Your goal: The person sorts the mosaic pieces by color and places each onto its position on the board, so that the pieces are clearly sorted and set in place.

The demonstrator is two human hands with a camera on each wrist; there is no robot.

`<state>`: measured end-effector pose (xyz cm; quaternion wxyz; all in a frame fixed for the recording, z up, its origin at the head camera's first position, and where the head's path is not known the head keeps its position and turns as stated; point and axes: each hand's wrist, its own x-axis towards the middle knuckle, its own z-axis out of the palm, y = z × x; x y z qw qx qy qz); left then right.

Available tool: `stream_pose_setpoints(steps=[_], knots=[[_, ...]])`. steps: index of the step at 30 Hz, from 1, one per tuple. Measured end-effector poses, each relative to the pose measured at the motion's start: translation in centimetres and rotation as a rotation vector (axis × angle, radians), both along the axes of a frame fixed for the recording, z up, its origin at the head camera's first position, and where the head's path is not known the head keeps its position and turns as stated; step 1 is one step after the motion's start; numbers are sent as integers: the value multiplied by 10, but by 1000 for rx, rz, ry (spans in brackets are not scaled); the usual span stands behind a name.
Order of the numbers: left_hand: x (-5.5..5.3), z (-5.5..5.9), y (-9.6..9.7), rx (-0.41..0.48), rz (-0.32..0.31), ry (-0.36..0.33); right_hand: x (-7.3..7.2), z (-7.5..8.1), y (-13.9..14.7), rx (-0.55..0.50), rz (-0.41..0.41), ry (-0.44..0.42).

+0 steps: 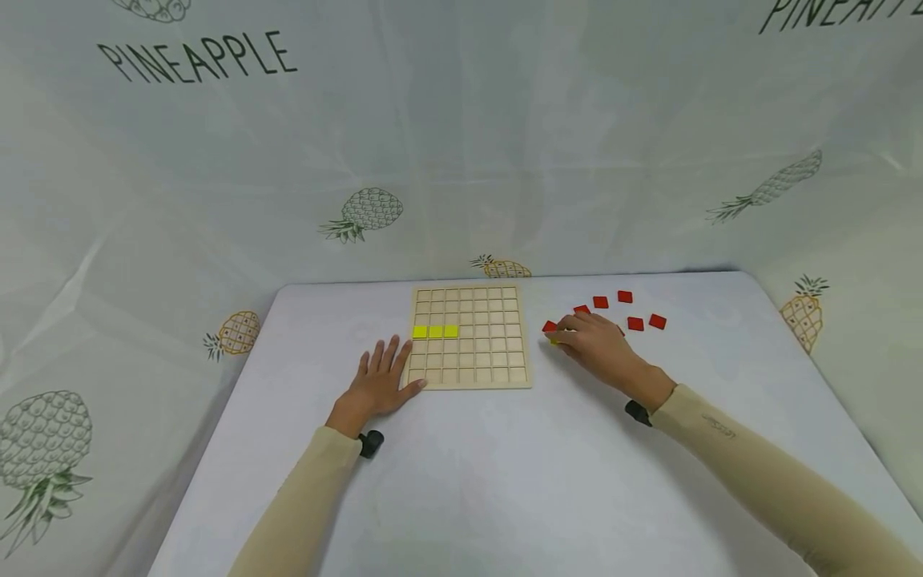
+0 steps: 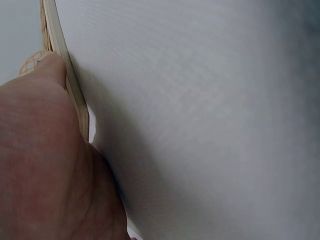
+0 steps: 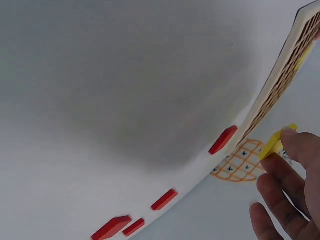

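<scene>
A wooden grid board (image 1: pixel 490 377) lies at the middle of the table, with three yellow tiles (image 1: pixel 436 332) side by side in one row from its left edge. Spread flat, my left hand (image 1: pixel 376 386) rests at the board's left side, thumb on its near left corner; the left wrist view shows the thumb against the board's edge (image 2: pixel 75 92). My right hand (image 1: pixel 600 348) is to the right of the board and pinches a yellow tile (image 3: pixel 275 144) between thumb and forefinger. Near its fingertips lies a red tile (image 1: pixel 550 326).
Several red tiles (image 1: pixel 635 324) lie scattered on the white table (image 1: pixel 461 481), right of the board and beyond the right hand. A pale cloth printed with pineapples (image 1: pixel 372 210) hangs behind the table.
</scene>
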<state>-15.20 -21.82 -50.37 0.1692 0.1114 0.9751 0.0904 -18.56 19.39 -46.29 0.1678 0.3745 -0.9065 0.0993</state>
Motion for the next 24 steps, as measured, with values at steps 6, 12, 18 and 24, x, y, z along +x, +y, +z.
stream_pose_setpoints(steps=[6,12,18,24], knots=[[1,3,2,7,9,-4,-7,-1,-25,-21,35,-3],[0,4,1,-2,11,-13,-13,0,-52,-21,50,-45],[-1,0,0,-13,16,-6,-19,0,-78,-14,61,-68],[-1,0,0,-10,12,2,-26,0,-102,11,61,-105]])
